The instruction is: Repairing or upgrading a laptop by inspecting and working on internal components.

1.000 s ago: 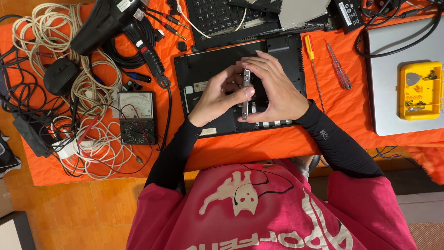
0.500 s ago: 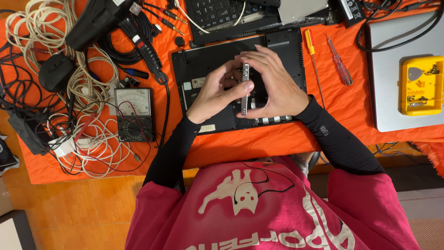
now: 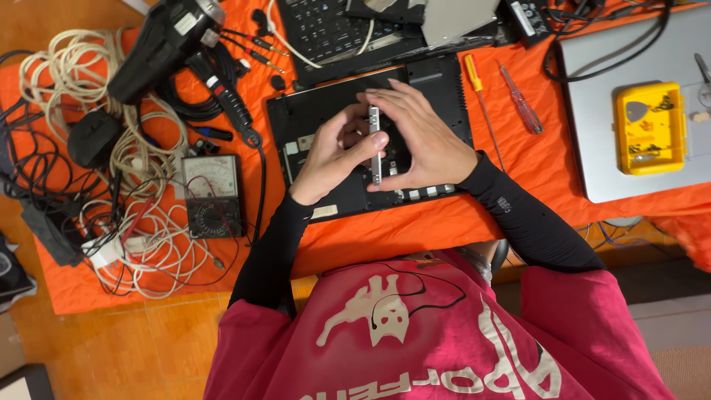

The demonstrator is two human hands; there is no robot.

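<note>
My left hand (image 3: 333, 152) and right hand (image 3: 422, 141) pinch a thin metal strip (image 3: 375, 144) upright between them, fingers closed on its edges, above the opened black laptop base (image 3: 311, 118) on the orange-covered counter (image 3: 541, 167). Two screwdrivers (image 3: 511, 104) lie to the right, near a yellow parts box (image 3: 650, 127); a meter (image 3: 212, 194) sits left among tangled cables (image 3: 141, 230).
</note>
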